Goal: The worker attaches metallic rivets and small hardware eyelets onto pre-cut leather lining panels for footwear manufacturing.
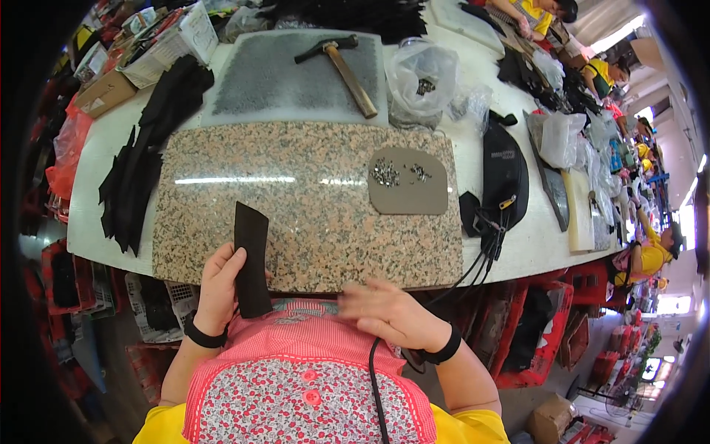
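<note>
My left hand (219,285) grips a flat black leather strip (251,251) that stands upright at the near edge of a speckled granite slab (296,200). My right hand (384,309) hovers over my apron just below the slab's near edge, fingers spread and slightly blurred, holding nothing. A grey-brown pad (427,196) on the slab's right side carries small metal rivets (386,174). A black cord (374,385) runs past my right wrist.
A hammer (342,63) lies on a grey mat (274,81) behind the slab. Black leather pieces (148,148) pile at the left, clear bags (425,78) and a black bag part (504,174) at the right. Other people (651,255) work along the table.
</note>
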A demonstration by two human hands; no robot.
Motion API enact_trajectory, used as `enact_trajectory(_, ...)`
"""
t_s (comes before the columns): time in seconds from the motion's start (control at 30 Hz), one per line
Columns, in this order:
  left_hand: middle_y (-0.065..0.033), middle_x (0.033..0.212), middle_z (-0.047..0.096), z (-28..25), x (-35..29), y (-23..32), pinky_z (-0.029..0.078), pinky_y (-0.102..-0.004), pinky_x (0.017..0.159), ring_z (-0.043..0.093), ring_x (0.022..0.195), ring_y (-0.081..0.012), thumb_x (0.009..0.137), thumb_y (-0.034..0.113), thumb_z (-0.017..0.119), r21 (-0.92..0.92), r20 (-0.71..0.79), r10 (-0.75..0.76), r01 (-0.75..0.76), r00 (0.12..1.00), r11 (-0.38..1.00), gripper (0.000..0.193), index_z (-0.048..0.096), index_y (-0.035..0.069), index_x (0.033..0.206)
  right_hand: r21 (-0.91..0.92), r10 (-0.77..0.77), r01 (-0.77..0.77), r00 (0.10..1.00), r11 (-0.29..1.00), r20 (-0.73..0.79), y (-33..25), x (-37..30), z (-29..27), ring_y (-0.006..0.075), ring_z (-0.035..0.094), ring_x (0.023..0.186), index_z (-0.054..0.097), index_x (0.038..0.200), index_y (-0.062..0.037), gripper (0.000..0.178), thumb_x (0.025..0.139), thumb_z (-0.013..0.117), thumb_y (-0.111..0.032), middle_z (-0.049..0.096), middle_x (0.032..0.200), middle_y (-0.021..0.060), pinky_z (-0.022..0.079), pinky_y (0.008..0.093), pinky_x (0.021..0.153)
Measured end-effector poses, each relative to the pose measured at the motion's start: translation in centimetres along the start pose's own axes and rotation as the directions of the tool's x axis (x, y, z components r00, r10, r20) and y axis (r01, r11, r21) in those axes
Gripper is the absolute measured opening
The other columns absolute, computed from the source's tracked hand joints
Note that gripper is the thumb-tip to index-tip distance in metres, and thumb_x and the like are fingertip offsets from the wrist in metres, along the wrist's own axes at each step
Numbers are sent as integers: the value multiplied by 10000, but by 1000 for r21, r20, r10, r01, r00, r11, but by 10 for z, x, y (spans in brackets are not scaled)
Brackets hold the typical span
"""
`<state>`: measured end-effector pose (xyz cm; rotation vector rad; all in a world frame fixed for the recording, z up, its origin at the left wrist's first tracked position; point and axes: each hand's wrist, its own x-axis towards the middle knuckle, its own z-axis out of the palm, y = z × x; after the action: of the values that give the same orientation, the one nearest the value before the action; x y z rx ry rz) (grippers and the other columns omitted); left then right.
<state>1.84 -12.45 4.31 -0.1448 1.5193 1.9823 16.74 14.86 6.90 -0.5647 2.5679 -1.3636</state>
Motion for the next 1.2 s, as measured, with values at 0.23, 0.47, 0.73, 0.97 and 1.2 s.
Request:
enact_trajectory(0.23,-1,795,589,-12,28,-24,443,-225,597,533,680,-59,1002,174,526,403,0,384,-351,924,845,187,576,-3,973,-347,279,-494,811,797,-513,33,31,-62,319,606,1076,645,1129,-43,291,850,649,-126,648,1104,148,463,424,894)
enact_trajectory(0.47,33,705,507,-7,29,-15,360,-218,560,418,645,-23,981,186,565,572,13,457,-382,889,726,206,586,-14,936,-735,146,-333,940,591,-309,57,70,-60,292,221,1456,377,1463,-100,673,907,571,-425,308,1555,87,192,490,1163)
enact_trajectory(0.73,43,676,490,0,28,-7,310,-230,518,372,601,-20,988,183,554,539,13,427,-366,904,759,211,583,-18,932,-703,279,-431,902,565,-329,68,71,-62,267,175,1474,327,1489,-76,793,890,532,-555,279,1569,94,133,497,1179)
enact_trajectory(0.97,55,648,468,-3,30,-5,302,-223,509,362,584,-15,987,173,555,527,-4,372,-314,928,790,199,572,-6,900,-730,242,-373,928,573,-285,67,87,-69,267,186,1472,344,1474,-40,807,885,538,-557,310,1552,115,141,491,1178)
enact_trajectory(1.2,66,613,381,2,28,2,267,-240,494,310,569,-14,979,174,571,521,9,328,-285,945,805,225,505,28,821,-744,214,-357,934,565,-286,61,100,-71,271,223,1451,405,1423,9,751,899,535,-513,378,1500,141,149,471,1176)
